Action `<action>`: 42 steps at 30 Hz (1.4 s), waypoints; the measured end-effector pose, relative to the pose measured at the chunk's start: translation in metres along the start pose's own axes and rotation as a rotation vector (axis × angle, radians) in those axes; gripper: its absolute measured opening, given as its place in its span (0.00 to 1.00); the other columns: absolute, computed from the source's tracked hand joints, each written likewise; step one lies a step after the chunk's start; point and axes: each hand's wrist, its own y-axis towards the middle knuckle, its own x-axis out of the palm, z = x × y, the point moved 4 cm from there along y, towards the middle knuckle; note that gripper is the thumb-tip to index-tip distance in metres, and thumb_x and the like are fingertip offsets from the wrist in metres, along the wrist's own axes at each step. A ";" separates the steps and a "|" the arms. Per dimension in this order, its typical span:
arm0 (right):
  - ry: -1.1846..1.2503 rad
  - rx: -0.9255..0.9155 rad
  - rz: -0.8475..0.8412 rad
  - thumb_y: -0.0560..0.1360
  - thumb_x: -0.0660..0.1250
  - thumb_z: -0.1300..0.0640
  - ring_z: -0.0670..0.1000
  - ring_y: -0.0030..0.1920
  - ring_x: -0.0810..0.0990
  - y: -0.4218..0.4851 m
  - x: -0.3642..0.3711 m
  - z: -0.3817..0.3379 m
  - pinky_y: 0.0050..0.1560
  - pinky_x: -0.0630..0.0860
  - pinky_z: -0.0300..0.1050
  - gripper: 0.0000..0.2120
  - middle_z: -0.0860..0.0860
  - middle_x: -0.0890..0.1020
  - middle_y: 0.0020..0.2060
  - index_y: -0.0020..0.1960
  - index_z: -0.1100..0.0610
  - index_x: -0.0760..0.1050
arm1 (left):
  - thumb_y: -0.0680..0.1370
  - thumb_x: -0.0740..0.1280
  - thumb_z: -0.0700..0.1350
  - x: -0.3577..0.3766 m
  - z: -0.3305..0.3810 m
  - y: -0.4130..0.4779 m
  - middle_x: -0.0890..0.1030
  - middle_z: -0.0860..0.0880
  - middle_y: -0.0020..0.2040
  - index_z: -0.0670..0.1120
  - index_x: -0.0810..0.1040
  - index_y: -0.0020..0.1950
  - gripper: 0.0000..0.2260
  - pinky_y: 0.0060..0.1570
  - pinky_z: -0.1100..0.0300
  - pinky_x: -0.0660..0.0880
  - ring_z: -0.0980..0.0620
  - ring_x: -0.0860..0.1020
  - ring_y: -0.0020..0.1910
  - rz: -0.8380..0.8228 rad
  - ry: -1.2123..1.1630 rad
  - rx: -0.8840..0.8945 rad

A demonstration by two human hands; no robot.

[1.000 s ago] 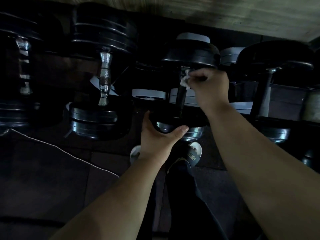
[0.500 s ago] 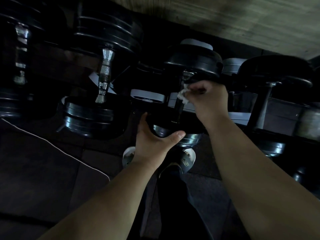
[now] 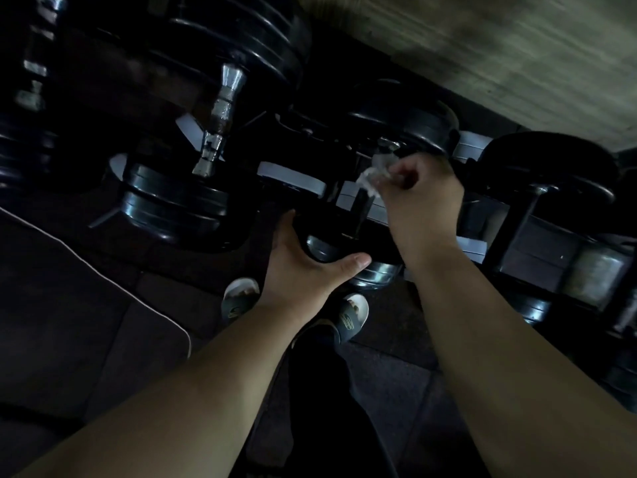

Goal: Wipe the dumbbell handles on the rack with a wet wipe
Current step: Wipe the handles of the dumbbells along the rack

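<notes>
Head view, frame ctr: R hand (image 3: 422, 198) is pinching wet wipe (image 3: 370, 175) at upper end of dumbbell handle (image 3: 360, 210). L hand (image 3: 303, 267) is gripping near plate (image 3: 377, 270), bracing it. Rec: wrap wipe fully round handle, stroking dwn w/ firm pressure.

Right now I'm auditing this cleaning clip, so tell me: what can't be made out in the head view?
Dumbbell handle: in deep shadow, its top covered by the wet wipe and right hand; how clean it is can't be told.
Wet wipe: blurred, mostly bunched inside the right hand.
Fingers of the left hand: hidden behind the near weight plate it holds.
Leftmost dumbbell: cut off by the left edge, dark.
</notes>
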 end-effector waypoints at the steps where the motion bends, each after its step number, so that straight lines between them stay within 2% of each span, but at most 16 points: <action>1: -0.001 -0.041 0.035 0.73 0.76 0.52 0.40 0.44 0.79 0.000 0.001 -0.001 0.44 0.75 0.27 0.07 0.50 0.81 0.48 0.47 0.54 0.82 | 0.65 0.85 0.47 0.000 0.000 0.000 0.84 0.54 0.55 0.50 0.75 0.66 0.33 0.48 0.73 0.77 0.64 0.83 0.53 0.006 0.000 0.004; 6: -0.052 -0.165 -0.008 0.73 0.76 0.61 0.43 0.53 0.76 -0.017 0.007 0.003 0.52 0.68 0.20 0.13 0.53 0.78 0.57 0.57 0.58 0.84 | 0.64 0.85 0.49 -0.001 0.002 -0.001 0.84 0.57 0.52 0.54 0.75 0.63 0.31 0.50 0.72 0.77 0.66 0.83 0.53 0.028 0.019 0.022; 8: -0.044 -0.162 -0.007 0.73 0.75 0.62 0.36 0.52 0.75 -0.016 0.009 0.002 0.53 0.69 0.21 0.13 0.53 0.77 0.59 0.58 0.58 0.84 | 0.65 0.85 0.48 0.000 0.002 -0.001 0.84 0.59 0.51 0.55 0.74 0.62 0.31 0.48 0.76 0.75 0.69 0.81 0.51 0.035 0.022 0.029; 11: -0.064 -0.174 0.025 0.74 0.74 0.60 0.32 0.45 0.74 -0.009 0.008 -0.001 0.49 0.69 0.20 0.09 0.53 0.80 0.54 0.55 0.58 0.85 | 0.64 0.85 0.49 0.000 0.000 0.000 0.84 0.59 0.52 0.54 0.74 0.63 0.32 0.50 0.72 0.77 0.67 0.82 0.52 0.029 -0.005 0.031; 13: -0.097 -0.204 0.015 0.74 0.74 0.59 0.37 0.42 0.77 -0.008 0.008 0.000 0.47 0.69 0.21 0.08 0.54 0.82 0.50 0.53 0.58 0.85 | 0.63 0.85 0.52 -0.001 -0.002 0.001 0.84 0.58 0.54 0.54 0.75 0.64 0.33 0.54 0.67 0.79 0.65 0.82 0.54 0.015 -0.004 0.035; 16: -0.131 -0.215 -0.123 0.72 0.75 0.61 0.46 0.43 0.82 -0.018 0.009 0.003 0.44 0.70 0.22 0.06 0.53 0.84 0.44 0.48 0.58 0.86 | 0.62 0.85 0.54 -0.002 -0.004 0.002 0.85 0.57 0.55 0.55 0.75 0.63 0.34 0.59 0.58 0.81 0.61 0.83 0.56 0.026 -0.012 0.045; 18: -0.153 -0.215 -0.237 0.71 0.76 0.63 0.46 0.42 0.82 -0.026 0.013 0.001 0.43 0.70 0.22 0.05 0.52 0.85 0.43 0.46 0.58 0.86 | 0.61 0.84 0.55 -0.001 -0.005 0.002 0.85 0.56 0.55 0.55 0.75 0.63 0.34 0.59 0.56 0.81 0.61 0.83 0.56 0.042 -0.016 0.044; 23: -0.106 -0.167 -0.142 0.73 0.74 0.59 0.46 0.46 0.82 -0.004 0.011 -0.006 0.47 0.78 0.35 0.05 0.51 0.83 0.47 0.49 0.56 0.86 | 0.62 0.84 0.56 -0.003 -0.001 0.000 0.84 0.59 0.54 0.57 0.75 0.62 0.32 0.55 0.66 0.79 0.64 0.82 0.55 0.034 0.036 0.048; 26: -0.104 -0.175 -0.058 0.74 0.73 0.58 0.46 0.47 0.82 0.006 0.008 -0.008 0.47 0.74 0.28 0.06 0.51 0.83 0.49 0.50 0.56 0.85 | 0.64 0.85 0.52 -0.004 0.000 0.000 0.84 0.60 0.53 0.56 0.75 0.63 0.31 0.52 0.70 0.78 0.64 0.83 0.54 -0.007 0.030 0.026; 31: -0.102 0.011 -0.296 0.72 0.75 0.61 0.44 0.44 0.83 -0.020 0.012 0.004 0.43 0.73 0.25 0.04 0.48 0.86 0.43 0.46 0.56 0.86 | 0.67 0.85 0.44 -0.004 0.005 0.001 0.85 0.54 0.53 0.49 0.75 0.64 0.31 0.47 0.72 0.77 0.65 0.83 0.51 -0.055 0.011 -0.011; 33: -0.072 0.092 -0.368 0.71 0.75 0.62 0.40 0.44 0.82 -0.027 0.012 0.007 0.41 0.71 0.21 0.04 0.44 0.85 0.41 0.44 0.54 0.85 | 0.66 0.85 0.47 -0.006 0.007 0.002 0.84 0.55 0.54 0.51 0.74 0.65 0.31 0.46 0.75 0.76 0.68 0.82 0.51 -0.074 0.067 -0.040; 35: -0.024 0.151 -0.373 0.71 0.75 0.62 0.37 0.41 0.80 -0.026 0.011 0.007 0.38 0.70 0.21 0.04 0.44 0.85 0.41 0.44 0.55 0.85 | 0.64 0.84 0.57 -0.009 0.011 0.003 0.82 0.57 0.59 0.56 0.73 0.66 0.35 0.52 0.72 0.77 0.68 0.80 0.55 -0.099 0.161 -0.056; 37: 0.049 0.212 -0.311 0.70 0.77 0.60 0.39 0.39 0.82 -0.021 0.010 0.004 0.40 0.75 0.26 0.04 0.45 0.85 0.41 0.44 0.53 0.85 | 0.63 0.81 0.65 -0.013 0.019 0.002 0.75 0.58 0.71 0.59 0.69 0.75 0.43 0.68 0.64 0.72 0.65 0.74 0.68 -0.092 0.283 -0.023; 38: 0.106 0.250 -0.280 0.70 0.78 0.58 0.43 0.40 0.83 -0.019 0.010 0.005 0.44 0.80 0.34 0.05 0.46 0.85 0.41 0.42 0.51 0.84 | 0.66 0.79 0.65 -0.016 0.026 0.000 0.71 0.57 0.75 0.59 0.65 0.78 0.44 0.70 0.64 0.67 0.63 0.69 0.72 -0.054 0.316 0.012; 40: 0.252 0.346 -0.274 0.69 0.79 0.61 0.51 0.39 0.85 -0.020 0.008 0.007 0.46 0.84 0.49 0.08 0.50 0.86 0.38 0.38 0.50 0.82 | 0.74 0.76 0.61 -0.024 0.049 0.000 0.71 0.55 0.74 0.59 0.68 0.77 0.33 0.65 0.68 0.67 0.63 0.70 0.70 0.065 0.290 0.176; 42: 0.440 0.457 -0.284 0.72 0.75 0.68 0.55 0.41 0.86 -0.027 0.005 0.007 0.48 0.85 0.54 0.11 0.53 0.85 0.39 0.39 0.54 0.81 | 0.79 0.74 0.51 -0.025 0.072 0.011 0.78 0.53 0.64 0.59 0.77 0.69 0.19 0.56 0.71 0.74 0.65 0.78 0.58 0.073 0.303 0.317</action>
